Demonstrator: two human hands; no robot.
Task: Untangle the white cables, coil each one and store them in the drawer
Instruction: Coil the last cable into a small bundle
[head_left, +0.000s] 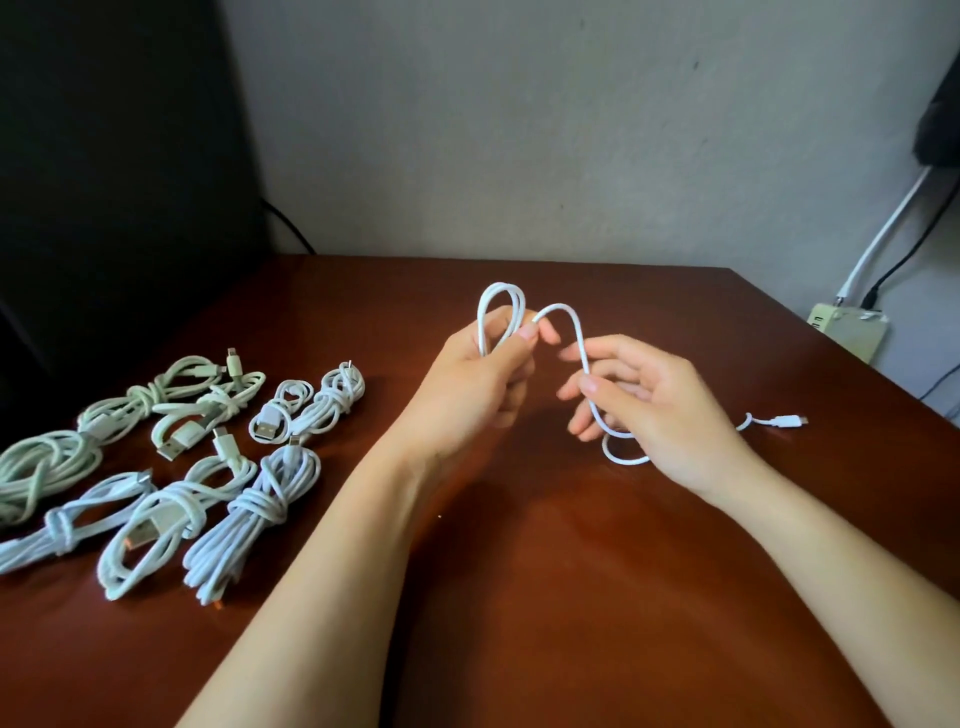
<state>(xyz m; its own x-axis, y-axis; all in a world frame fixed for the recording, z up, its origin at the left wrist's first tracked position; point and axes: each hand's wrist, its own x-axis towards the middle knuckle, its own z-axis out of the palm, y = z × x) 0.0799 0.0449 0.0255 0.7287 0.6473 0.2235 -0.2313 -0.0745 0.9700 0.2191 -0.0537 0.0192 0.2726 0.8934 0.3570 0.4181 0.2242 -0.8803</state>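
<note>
While both forearms reach out over the brown table (519, 597), I see the coiled cables (171, 467) lying in rows well to the left of them, each bundle wrapped round its middle. Further out, the right hand (649, 410) has its fingers loosely curled, thumb pinching the white cable (574, 332) against them; slack loops on the table under it, and the plug end (787, 421) lies just right. The left hand (483, 374) grips folded loops standing above its fist. The cable arches between both hands. Farthest right I make out a power strip (849, 330).
</note>
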